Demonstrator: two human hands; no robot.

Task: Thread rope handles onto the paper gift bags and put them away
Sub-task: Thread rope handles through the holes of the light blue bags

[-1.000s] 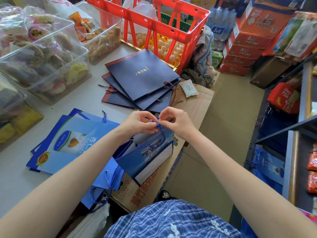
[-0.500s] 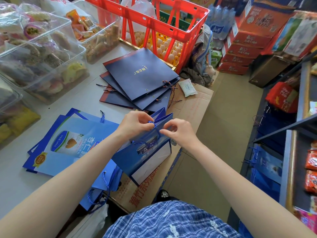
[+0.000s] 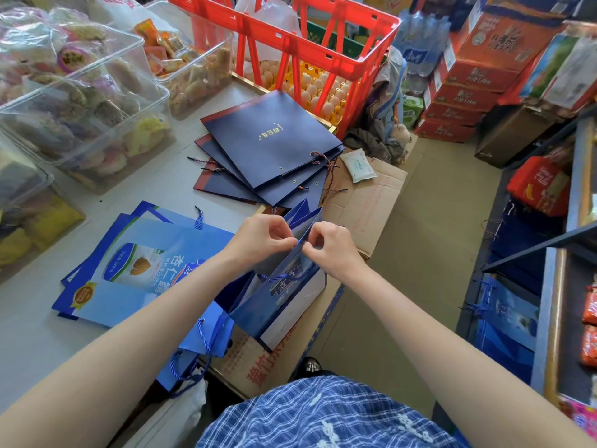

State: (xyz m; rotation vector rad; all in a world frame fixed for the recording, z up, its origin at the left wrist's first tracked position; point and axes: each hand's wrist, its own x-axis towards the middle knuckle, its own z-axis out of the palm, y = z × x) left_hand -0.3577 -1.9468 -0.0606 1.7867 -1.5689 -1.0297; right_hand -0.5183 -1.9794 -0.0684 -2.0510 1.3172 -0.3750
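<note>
This is a small grocery shop, seen from behind its counter. Clear bins of wrapped snacks sit on it beside a red crate over trays of eggs. Stacked red cartons and shrink-wrapped bottled water stand on the floor, and a metal shelf at the right carries packaged goods.

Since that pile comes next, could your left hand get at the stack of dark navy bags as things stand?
Probably yes, once freed: the navy bags lie uncovered on the table just beyond the left hand, but it now pinches the blue bag with the right hand.
</note>
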